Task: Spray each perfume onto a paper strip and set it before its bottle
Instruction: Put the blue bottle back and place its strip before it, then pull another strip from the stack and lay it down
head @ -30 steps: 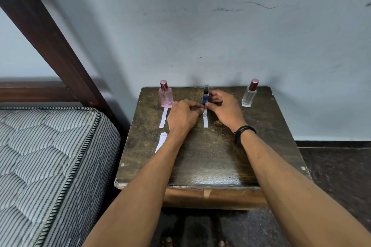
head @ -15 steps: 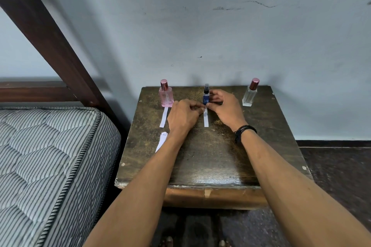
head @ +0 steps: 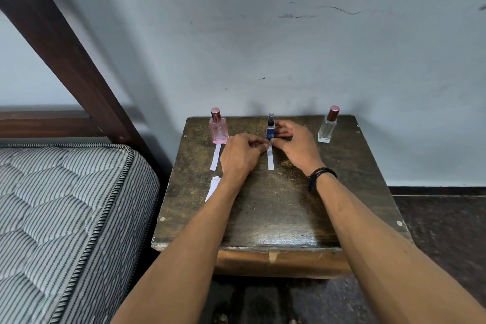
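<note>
Three perfume bottles stand along the back of a dark wooden table [head: 276, 208]: a pink bottle [head: 218, 127] at the left, a small blue bottle [head: 270, 129] in the middle, a clear bottle [head: 328, 126] at the right. One white paper strip [head: 216, 156] lies flat before the pink bottle. A second strip [head: 270, 158] lies before the blue bottle. My left hand [head: 242, 152] and my right hand [head: 294, 143] both pinch that strip's far end, right in front of the blue bottle. A spare strip [head: 212, 188] lies near the table's left edge, partly hidden by my left forearm.
A striped mattress [head: 65, 218] lies close to the table's left side, with a dark wooden bed post [head: 65, 55] slanting above it. The pale wall stands directly behind the bottles. Dark floor [head: 441, 218] shows to the right.
Both hands have stayed at the far end of the middle strip, with only slight finger shifts. Bottles and the other strips have not moved.
</note>
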